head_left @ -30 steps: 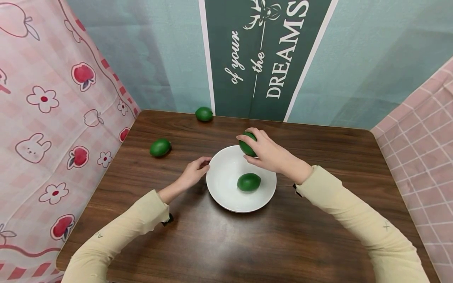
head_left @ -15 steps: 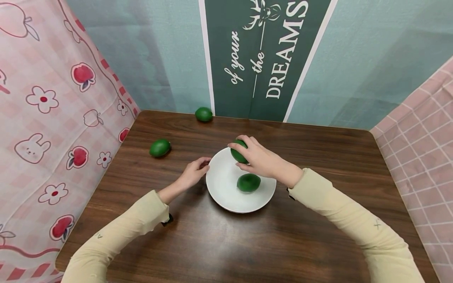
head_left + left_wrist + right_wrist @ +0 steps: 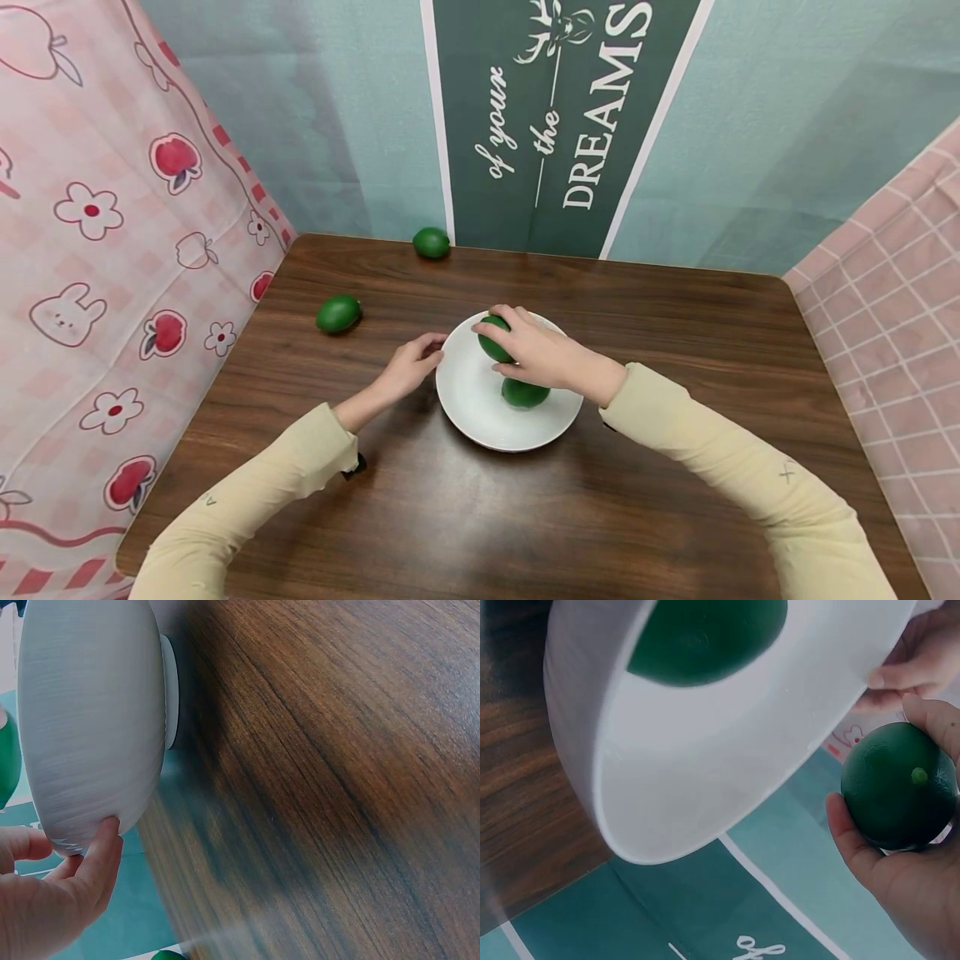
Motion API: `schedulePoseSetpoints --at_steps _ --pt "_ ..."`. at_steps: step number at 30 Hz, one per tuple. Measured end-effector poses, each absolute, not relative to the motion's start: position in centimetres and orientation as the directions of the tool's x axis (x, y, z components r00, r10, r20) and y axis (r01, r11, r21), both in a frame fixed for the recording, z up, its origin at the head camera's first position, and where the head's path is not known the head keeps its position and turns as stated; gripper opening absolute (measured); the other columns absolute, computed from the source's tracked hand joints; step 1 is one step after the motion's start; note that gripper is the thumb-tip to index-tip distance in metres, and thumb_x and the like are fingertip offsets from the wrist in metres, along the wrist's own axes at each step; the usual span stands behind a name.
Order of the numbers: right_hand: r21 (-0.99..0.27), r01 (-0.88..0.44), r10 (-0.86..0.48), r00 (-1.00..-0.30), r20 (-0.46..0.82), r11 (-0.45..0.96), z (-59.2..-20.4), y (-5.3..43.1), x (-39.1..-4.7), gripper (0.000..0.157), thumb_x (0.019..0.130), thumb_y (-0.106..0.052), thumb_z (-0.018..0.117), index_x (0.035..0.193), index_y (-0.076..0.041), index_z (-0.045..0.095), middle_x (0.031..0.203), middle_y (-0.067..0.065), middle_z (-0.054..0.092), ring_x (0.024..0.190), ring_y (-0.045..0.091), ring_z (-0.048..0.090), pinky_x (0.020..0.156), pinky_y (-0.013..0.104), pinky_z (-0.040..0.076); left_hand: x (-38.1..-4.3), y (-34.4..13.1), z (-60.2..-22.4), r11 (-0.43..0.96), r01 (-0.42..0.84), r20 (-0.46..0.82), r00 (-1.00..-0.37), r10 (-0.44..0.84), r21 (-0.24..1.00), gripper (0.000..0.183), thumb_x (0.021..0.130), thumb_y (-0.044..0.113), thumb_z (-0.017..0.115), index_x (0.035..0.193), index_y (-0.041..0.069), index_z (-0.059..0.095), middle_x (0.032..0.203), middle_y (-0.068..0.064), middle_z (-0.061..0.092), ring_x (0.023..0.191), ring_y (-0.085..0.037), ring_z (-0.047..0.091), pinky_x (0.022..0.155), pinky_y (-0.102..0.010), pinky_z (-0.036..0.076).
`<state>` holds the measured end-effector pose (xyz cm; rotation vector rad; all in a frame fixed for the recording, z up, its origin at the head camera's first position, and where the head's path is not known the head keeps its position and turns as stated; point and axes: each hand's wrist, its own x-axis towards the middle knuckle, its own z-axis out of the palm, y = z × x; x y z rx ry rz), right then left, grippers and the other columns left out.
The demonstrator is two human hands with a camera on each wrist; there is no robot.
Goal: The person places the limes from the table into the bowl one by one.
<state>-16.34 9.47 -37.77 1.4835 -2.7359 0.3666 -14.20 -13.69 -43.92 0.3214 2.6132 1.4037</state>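
Observation:
In the head view, a white bowl point(image 3: 472, 404) stands on the table with one green lime point(image 3: 524, 394) inside. My right hand point(image 3: 538, 354) holds another lime point(image 3: 495, 343) over the bowl's far side, fingers and thumb around it. The right wrist view shows this held lime point(image 3: 898, 786) above the rim, its pale stem end visible. At the bowl's left edge, my left hand point(image 3: 408, 367) pinches the rim. In the left wrist view the left hand's fingers point(image 3: 101, 862) press the outer wall, with the thumb at the rim.
Two more limes lie on the wooden table point(image 3: 480, 517): one lime point(image 3: 338, 314) left of the bowl, one lime point(image 3: 431, 242) at the back edge. A green and teal cloth point(image 3: 360, 125) hangs behind. A pink patterned curtain point(image 3: 135, 275) borders the left, pink tile print point(image 3: 900, 317) the right.
My right hand has moved left and toward me with its lime, from the bowl's far rim to over its inside. My left hand has stayed at the rim.

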Motion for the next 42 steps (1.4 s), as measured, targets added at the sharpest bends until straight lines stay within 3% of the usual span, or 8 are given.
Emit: schedulePoseSetpoints --at_steps 18,42 --pt "-0.170 -0.862 -0.868 -0.493 0.065 0.477 -39.3 8.6 -15.6 0.055 0.078 -0.020 0.071 0.126 -0.008 0.047 0.121 0.014 0.041 0.092 0.029 0.047 0.081 0.035 0.044 -14.3 -13.7 -43.9 0.540 0.112 -0.042 -0.963 0.265 0.834 0.033 0.092 0.007 0.049 0.122 -0.005 0.052 0.109 -0.019 0.061 0.097 -0.027 0.058 0.079 -0.035 0.048" --pt "-0.176 -0.845 -0.862 -0.504 -0.061 0.506 -40.2 8.0 -15.2 0.061 0.080 -0.022 0.070 0.132 -0.009 0.042 0.124 0.012 0.040 0.096 0.025 0.048 0.084 0.031 0.044 -14.3 -13.8 -44.1 0.523 0.107 -0.047 -0.961 0.271 0.845 0.033 0.092 0.008 0.048 0.122 -0.005 0.051 0.110 -0.020 0.060 0.100 -0.028 0.058 0.083 -0.038 0.047"
